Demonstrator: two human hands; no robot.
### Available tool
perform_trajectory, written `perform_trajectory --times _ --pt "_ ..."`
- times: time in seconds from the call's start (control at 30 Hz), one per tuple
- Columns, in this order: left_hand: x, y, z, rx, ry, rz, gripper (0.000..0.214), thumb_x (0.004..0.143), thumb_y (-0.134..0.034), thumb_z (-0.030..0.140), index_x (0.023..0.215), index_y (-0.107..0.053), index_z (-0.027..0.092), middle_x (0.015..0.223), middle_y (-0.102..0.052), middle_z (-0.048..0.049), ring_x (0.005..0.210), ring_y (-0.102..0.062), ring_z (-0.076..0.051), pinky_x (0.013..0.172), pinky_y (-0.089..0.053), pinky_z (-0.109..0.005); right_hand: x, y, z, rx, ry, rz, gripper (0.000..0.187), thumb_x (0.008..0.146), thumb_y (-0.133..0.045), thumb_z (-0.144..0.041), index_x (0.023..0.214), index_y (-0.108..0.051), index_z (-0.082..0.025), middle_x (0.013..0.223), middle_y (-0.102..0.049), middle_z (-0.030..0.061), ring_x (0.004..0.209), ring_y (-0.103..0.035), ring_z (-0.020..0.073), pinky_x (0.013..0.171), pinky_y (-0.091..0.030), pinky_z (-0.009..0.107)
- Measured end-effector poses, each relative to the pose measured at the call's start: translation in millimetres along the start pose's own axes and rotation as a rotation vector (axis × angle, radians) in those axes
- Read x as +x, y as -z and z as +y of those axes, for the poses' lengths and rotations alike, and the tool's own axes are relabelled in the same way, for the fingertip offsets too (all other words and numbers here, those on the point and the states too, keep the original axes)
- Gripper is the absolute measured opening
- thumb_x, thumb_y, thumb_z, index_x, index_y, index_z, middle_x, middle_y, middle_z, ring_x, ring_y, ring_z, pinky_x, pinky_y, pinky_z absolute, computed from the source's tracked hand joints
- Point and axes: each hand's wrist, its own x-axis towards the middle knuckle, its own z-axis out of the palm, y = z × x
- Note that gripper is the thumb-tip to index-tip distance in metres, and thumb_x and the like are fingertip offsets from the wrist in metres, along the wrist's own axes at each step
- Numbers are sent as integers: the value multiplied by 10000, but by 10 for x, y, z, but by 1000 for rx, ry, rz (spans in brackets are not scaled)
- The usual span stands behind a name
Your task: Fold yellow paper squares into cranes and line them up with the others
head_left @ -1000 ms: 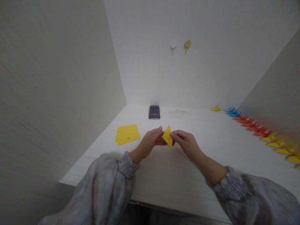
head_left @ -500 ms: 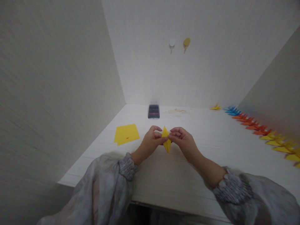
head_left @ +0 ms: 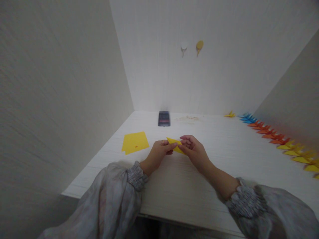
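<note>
Between my two hands is a folded piece of yellow origami paper [head_left: 171,140], its long shape slanting from upper left to lower right. My left hand [head_left: 161,148] pinches it with the thumb on top, fingers curled behind. The right hand [head_left: 192,146] grips its other end between thumb and forefinger, the remaining fingers curled above. Both thumbs meet near the middle and cover part of the folds. Left of my hands lie flat yellow paper sheets [head_left: 134,141] with a small orange mark on the top one.
A dark phone-like device [head_left: 163,119], blurred, rests near the back wall. Along the right side runs a row of folded paper cranes in blue, orange [head_left: 267,131] and yellow [head_left: 299,156]. One yellow crane [head_left: 229,114] sits apart. Two hooks [head_left: 199,45] are on the wall.
The folded yellow paper has turned from nearly upright to a sideways slant. My left fingers have closed in around it, and the right hand has shifted slightly.
</note>
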Motion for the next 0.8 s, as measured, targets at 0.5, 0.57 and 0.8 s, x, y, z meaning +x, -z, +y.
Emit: perform_trajectory --times 0.5,0.57,0.8 --pt "10 45 -30 257 -337 68 190 600 -675 272 684 -559 147 622 -572 20 558 -505 -86 543 -386 -204 -17 101 -47 -377 311 9 329 696 -623 -279 986 -484 -210 810 -616 28 750 -584 149 727 -458 311" --pt "3 41 -17 266 -356 80 179 606 -671 255 692 -557 146 630 -575 22 564 -509 -84 548 -392 -203 -29 96 -69 -483 386 3 339 682 -638 -266 985 -495 -212 840 -621 33 783 -591 158 736 -465 314" --pt "-40 30 35 315 -428 62 173 613 -676 254 700 -570 148 686 -606 7 635 -553 -98 622 -444 -225 -58 106 -88 -628 457 98 179 723 -593 -244 897 -563 -213 829 -645 37 750 -619 161 619 -492 265"
